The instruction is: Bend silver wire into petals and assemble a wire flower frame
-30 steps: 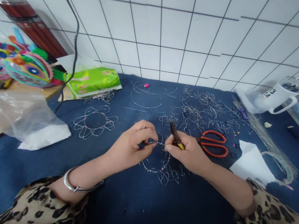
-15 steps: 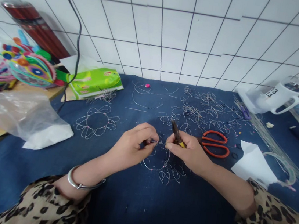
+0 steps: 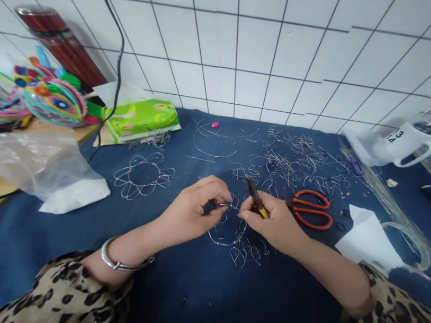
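Note:
My left hand [image 3: 198,204] pinches a thin silver wire between thumb and fingertips. My right hand [image 3: 277,222] is closed around pliers [image 3: 253,193] with a yellow handle, their dark jaws pointing up and away. Its thumb and forefinger also pinch near the wire, close to the left fingertips. Below both hands hangs or lies a looped wire ring [image 3: 223,244] with small pink beads; part of it is hidden behind the fingers. A similar flower-shaped wire ring [image 3: 143,174] lies on the dark blue cloth to the left.
Red-handled scissors [image 3: 313,210] lie right of my right hand. Beyond are tangled wire pieces [image 3: 284,158], a pink bead-like object [image 3: 215,124] and a bundle of straight wires [image 3: 397,206]. A white mug [image 3: 412,144], green tissue pack [image 3: 143,121] and plastic bag [image 3: 34,163] stand around.
The whole view has shifted slightly, so things sit a little further right. Both hands keep their grips, with only a small change at the left fingertips on the wire.

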Tool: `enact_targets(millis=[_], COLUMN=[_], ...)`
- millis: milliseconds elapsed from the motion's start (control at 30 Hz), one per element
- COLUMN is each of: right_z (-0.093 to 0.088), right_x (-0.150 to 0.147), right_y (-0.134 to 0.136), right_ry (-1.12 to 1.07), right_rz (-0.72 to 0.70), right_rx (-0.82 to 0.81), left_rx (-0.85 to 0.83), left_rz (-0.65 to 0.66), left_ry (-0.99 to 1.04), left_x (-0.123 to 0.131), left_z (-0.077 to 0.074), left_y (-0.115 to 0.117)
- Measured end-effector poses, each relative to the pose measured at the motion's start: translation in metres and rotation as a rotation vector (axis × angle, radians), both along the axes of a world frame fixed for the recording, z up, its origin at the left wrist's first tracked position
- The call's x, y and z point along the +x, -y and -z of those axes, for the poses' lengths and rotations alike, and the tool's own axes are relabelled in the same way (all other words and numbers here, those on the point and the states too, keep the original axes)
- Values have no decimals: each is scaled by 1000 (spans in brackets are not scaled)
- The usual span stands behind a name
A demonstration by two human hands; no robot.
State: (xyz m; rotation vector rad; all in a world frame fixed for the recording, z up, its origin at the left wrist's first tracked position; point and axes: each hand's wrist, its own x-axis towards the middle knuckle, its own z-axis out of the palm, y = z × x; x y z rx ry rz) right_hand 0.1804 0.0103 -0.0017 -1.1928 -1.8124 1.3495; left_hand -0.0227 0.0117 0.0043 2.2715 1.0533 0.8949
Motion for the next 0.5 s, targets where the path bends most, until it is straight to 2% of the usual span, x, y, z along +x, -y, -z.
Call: enact_targets(millis=[267,500], right_z=[-2,-2], right_x=[0,0], right_y=[2,2], right_ry=[-31,0], right_rz=[6,21], right_rx=[25,70], left_rx=[-3,-38], left_rz=[-52,-33], left_ry=[-11,-49], left_x=[-1,-4], left_z=[-3,-3], left_y=[0,-2])
